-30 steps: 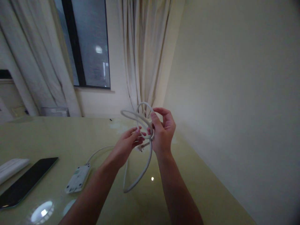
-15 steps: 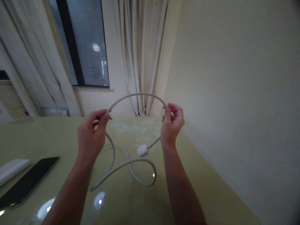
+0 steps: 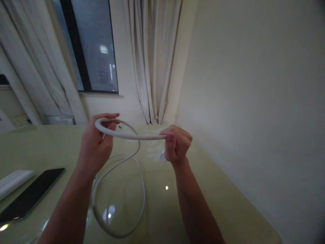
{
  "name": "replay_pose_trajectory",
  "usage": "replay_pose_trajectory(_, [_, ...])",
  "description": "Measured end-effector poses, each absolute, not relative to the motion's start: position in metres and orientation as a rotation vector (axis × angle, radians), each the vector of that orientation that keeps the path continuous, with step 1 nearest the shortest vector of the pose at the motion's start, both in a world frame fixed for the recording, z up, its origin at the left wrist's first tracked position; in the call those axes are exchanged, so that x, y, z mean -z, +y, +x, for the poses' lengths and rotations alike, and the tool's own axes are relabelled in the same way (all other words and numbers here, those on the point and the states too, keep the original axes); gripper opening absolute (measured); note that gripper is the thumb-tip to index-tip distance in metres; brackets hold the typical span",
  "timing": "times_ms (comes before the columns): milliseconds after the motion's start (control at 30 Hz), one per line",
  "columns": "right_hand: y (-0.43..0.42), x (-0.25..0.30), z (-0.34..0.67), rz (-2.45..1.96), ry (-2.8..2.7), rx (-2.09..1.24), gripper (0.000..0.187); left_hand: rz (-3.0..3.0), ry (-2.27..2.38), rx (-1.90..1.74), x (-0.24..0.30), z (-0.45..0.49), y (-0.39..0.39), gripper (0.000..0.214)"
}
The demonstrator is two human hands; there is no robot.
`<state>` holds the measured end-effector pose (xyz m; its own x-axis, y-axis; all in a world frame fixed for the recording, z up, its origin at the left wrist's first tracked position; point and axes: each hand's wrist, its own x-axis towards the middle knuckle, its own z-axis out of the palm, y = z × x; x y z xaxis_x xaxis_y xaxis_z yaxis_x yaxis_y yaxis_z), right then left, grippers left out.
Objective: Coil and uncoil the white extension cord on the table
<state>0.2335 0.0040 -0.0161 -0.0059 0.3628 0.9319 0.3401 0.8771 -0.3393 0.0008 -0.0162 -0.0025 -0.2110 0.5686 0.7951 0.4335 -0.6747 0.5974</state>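
A white cable (image 3: pixel 132 137) is stretched between my two hands above the table, with a bend at its left end. My left hand (image 3: pixel 98 142) pinches it at that bend, fingers and thumb close together. My right hand (image 3: pixel 177 144) is closed round the cable, thumb on top. From the left hand the rest of the cable drops in a large loop in front of me. A white plug-like end (image 3: pixel 163 156) shows partly beside my right hand, which hides the rest of it.
On the glossy pale green table (image 3: pixel 215 210), a black phone-like slab (image 3: pixel 31 195) and a long white object (image 3: pixel 14 183) lie at the left. A wall (image 3: pixel 254 101) borders the right side. Curtains (image 3: pixel 154 61) and a window (image 3: pixel 96 44) are behind.
The raised arch of cable between my hands has flattened into a nearly level run with a bend at the left. My right hand has turned and moved lower. The hanging loop is wider and lower.
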Motion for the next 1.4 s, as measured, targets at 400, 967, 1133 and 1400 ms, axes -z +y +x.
replay_pose_trajectory(400, [-0.005, 0.008, 0.19, -0.704, -2.449, -0.177, 0.056, 1.469, 0.903, -1.845, 0.017, -0.001, 0.003, 0.039])
replay_pose_trajectory(967, [-0.013, -0.007, 0.231, -0.833, -1.422, -0.383, 0.059, 2.164, 1.368, -0.878, 0.066, -0.023, -0.034, 0.043])
replay_pose_trajectory(1133, [-0.023, -0.016, 0.269, -0.71, -1.118, -0.635, 0.056, 2.092, 1.938, -0.788, 0.149, -0.083, -0.035, 0.052])
replay_pose_trajectory(1400, [-0.051, -0.041, 0.281, -0.551, -1.076, -1.294, 0.043, 1.835, 2.257, -0.502, 0.168, -0.102, -0.016, 0.039])
